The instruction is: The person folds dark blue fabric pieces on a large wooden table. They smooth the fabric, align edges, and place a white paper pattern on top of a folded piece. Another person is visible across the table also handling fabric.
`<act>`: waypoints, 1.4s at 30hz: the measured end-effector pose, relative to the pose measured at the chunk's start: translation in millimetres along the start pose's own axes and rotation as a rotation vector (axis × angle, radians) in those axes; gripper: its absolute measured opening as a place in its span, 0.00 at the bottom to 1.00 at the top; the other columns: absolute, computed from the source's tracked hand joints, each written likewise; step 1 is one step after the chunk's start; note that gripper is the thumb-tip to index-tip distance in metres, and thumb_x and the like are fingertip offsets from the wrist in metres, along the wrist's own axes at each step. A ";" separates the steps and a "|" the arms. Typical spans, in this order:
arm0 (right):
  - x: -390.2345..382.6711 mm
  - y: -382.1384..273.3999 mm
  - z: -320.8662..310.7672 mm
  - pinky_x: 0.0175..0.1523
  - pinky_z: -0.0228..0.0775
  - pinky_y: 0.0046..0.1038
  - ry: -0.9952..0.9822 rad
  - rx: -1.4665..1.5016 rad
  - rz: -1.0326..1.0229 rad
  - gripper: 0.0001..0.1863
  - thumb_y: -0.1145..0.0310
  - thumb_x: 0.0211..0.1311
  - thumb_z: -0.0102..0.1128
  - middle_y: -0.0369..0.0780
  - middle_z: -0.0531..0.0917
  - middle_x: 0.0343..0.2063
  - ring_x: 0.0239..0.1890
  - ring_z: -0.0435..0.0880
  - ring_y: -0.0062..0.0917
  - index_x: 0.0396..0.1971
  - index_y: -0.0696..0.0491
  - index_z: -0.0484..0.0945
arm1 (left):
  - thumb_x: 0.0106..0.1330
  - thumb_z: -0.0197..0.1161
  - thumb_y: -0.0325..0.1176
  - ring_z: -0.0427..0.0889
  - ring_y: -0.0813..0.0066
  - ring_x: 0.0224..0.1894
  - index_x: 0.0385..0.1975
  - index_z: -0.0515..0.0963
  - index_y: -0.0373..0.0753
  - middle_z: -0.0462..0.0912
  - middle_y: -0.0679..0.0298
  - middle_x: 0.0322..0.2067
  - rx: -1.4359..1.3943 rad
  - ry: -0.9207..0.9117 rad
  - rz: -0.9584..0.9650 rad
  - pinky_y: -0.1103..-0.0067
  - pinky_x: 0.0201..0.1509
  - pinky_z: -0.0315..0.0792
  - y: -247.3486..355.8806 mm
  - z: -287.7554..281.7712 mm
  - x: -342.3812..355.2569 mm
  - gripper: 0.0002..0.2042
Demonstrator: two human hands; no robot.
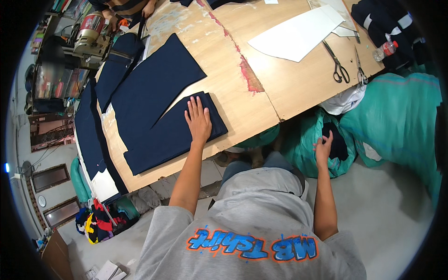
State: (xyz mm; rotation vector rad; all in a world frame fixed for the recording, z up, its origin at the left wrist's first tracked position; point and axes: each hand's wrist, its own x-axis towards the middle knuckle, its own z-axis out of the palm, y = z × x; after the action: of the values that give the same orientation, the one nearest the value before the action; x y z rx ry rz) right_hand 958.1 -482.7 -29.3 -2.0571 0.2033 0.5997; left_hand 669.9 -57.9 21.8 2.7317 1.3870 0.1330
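My left hand (199, 121) lies flat, fingers outstretched, on a folded stack of navy fabric (175, 133) near the table's front edge. Against it lies a wider navy fabric piece (156, 77), with a narrow wedge of bare wood between the two. Off the table, my right hand (323, 148) hangs in the air with thumb and fingers apart and nothing visible in it. Behind that hand is a green sack (303, 142) with dark cloth showing in its mouth.
The wooden table (233, 107) carries a white pattern piece (298, 35), black scissors (337, 65) and a second pair of scissors (359, 70). A plastic bottle (385, 50) stands by dark cloth. Large green sacks (396, 116) crowd the right. Another person's hand (148, 9) is at the far left.
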 end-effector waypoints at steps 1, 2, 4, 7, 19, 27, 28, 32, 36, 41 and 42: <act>-2.2 -7.3 1.7 0.38 0.80 0.30 -0.021 -0.062 -0.043 0.37 0.73 0.77 0.55 0.48 0.74 0.65 0.38 0.88 0.30 0.82 0.46 0.54 | 0.87 0.35 0.46 0.43 0.58 0.87 0.84 0.50 0.41 0.47 0.56 0.85 -0.022 0.008 -0.045 0.53 0.86 0.37 1.6 3.5 -1.9 0.30; -0.4 -0.8 2.1 0.38 0.80 0.30 -0.007 -0.083 -0.079 0.37 0.74 0.77 0.55 0.48 0.75 0.64 0.37 0.87 0.29 0.81 0.46 0.55 | 0.87 0.35 0.46 0.42 0.57 0.87 0.84 0.50 0.41 0.46 0.56 0.85 -0.043 0.016 -0.090 0.52 0.86 0.37 5.5 8.0 -3.7 0.31; 8.4 14.8 6.8 0.37 0.79 0.29 0.014 -0.134 -0.157 0.36 0.75 0.76 0.56 0.47 0.76 0.63 0.35 0.87 0.28 0.81 0.47 0.58 | 0.87 0.37 0.47 0.43 0.55 0.87 0.84 0.50 0.38 0.46 0.53 0.85 -0.069 0.020 -0.182 0.50 0.86 0.37 17.1 12.3 -5.4 0.32; -2.7 19.3 2.1 0.36 0.79 0.28 -0.020 -0.084 -0.045 0.35 0.76 0.76 0.55 0.45 0.78 0.61 0.33 0.86 0.26 0.80 0.47 0.59 | 0.86 0.38 0.48 0.44 0.54 0.87 0.83 0.51 0.35 0.47 0.50 0.85 0.002 0.087 -0.269 0.49 0.85 0.38 38.9 19.0 1.5 0.33; -26.1 -78.6 49.9 0.55 0.79 0.32 0.030 -0.053 -0.510 0.23 0.83 0.72 0.49 0.43 0.83 0.55 0.48 0.87 0.31 0.64 0.57 0.76 | 0.70 0.64 0.30 0.84 0.49 0.55 0.46 0.86 0.38 0.88 0.53 0.49 -0.814 -0.335 0.428 0.62 0.61 0.77 154.0 -22.4 -66.6 0.09; -182.0 -257.6 285.3 0.76 0.62 0.50 -0.567 0.000 -1.282 0.19 0.77 0.71 0.53 0.53 0.76 0.64 0.70 0.73 0.51 0.60 0.57 0.76 | 0.80 0.61 0.36 0.90 0.70 0.44 0.52 0.85 0.36 0.91 0.60 0.43 -1.017 -0.371 -0.546 0.74 0.53 0.82 -18.0 -4.4 -283.5 0.12; -208.8 -262.3 310.4 0.78 0.60 0.52 -0.631 -0.024 -1.324 0.19 0.75 0.73 0.53 0.54 0.73 0.66 0.72 0.70 0.52 0.61 0.57 0.76 | 0.81 0.60 0.35 0.89 0.72 0.44 0.52 0.84 0.34 0.91 0.60 0.44 -1.098 -0.303 -0.755 0.75 0.54 0.82 -43.8 17.0 -329.7 0.12; -261.8 -216.6 394.0 0.83 0.48 0.54 -0.709 -0.359 -1.549 0.27 0.63 0.79 0.54 0.53 0.66 0.75 0.80 0.60 0.49 0.73 0.51 0.70 | 0.76 0.62 0.37 0.84 0.73 0.39 0.50 0.81 0.36 0.87 0.59 0.39 -0.916 0.010 -1.516 0.75 0.39 0.77 -117.5 72.2 -518.9 0.12; -242.6 -166.7 432.6 0.84 0.39 0.58 -0.512 -0.715 -1.563 0.30 0.53 0.83 0.48 0.50 0.60 0.81 0.84 0.54 0.46 0.79 0.44 0.66 | 0.77 0.60 0.36 0.84 0.70 0.40 0.50 0.84 0.35 0.88 0.57 0.37 -1.075 -0.407 -1.428 0.72 0.41 0.78 -126.7 72.2 -543.6 0.12; -237.2 -158.5 422.9 0.84 0.38 0.59 -0.267 -0.952 -1.507 0.31 0.50 0.84 0.44 0.48 0.59 0.82 0.84 0.53 0.45 0.81 0.41 0.62 | 0.79 0.60 0.36 0.87 0.65 0.44 0.55 0.84 0.34 0.90 0.55 0.42 -1.132 -0.200 -1.280 0.70 0.49 0.80 -167.9 114.9 -596.7 0.15; -236.8 -158.9 423.3 0.84 0.38 0.58 -0.234 -0.980 -1.499 0.31 0.51 0.84 0.43 0.48 0.58 0.82 0.84 0.53 0.45 0.81 0.41 0.61 | 0.80 0.59 0.36 0.87 0.65 0.44 0.55 0.84 0.33 0.90 0.55 0.41 -1.091 -0.197 -1.261 0.70 0.50 0.80 -182.6 120.6 -598.4 0.15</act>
State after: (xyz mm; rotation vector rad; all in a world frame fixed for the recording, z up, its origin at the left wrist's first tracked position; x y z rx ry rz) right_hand 671.0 -64.4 25.9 -2.2193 -1.9155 -0.1080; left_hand 185.3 -437.2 -143.2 0.7855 1.8591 0.3568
